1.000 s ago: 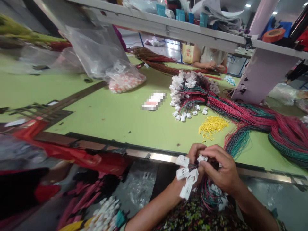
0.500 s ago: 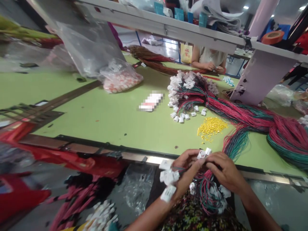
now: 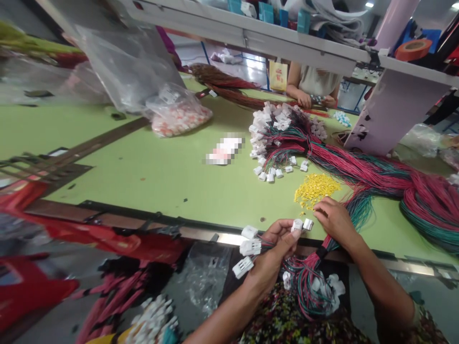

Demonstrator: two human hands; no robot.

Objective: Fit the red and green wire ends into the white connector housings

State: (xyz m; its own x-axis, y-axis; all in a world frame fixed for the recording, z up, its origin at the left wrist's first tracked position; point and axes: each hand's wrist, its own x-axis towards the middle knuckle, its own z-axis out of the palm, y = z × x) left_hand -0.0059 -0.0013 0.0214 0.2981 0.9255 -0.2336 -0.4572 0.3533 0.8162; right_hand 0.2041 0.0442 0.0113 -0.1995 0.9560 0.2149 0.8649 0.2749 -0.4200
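My left hand (image 3: 276, 248) is closed on a bunch of red and green wires with white plastic connectors (image 3: 248, 248) sticking out to its left, and pinches two small white connectors (image 3: 301, 224) at its fingertips. My right hand (image 3: 335, 219) reaches onto the green table (image 3: 161, 177), fingers curled down at the near edge of a pile of small yellow pieces (image 3: 316, 187). Whether it holds one is hidden. More wired connectors (image 3: 317, 289) hang in my lap.
A big bundle of red and green wires (image 3: 376, 174) runs across the table to a heap of white connectors (image 3: 278, 131). A plastic bag of parts (image 3: 177, 114) lies at the back left. Another person's hands (image 3: 315, 99) work across the table under a shelf (image 3: 287, 40).
My right hand has left the connectors in my left hand and moved forward onto the table by the yellow pieces. The left hand has stayed near the table's edge.
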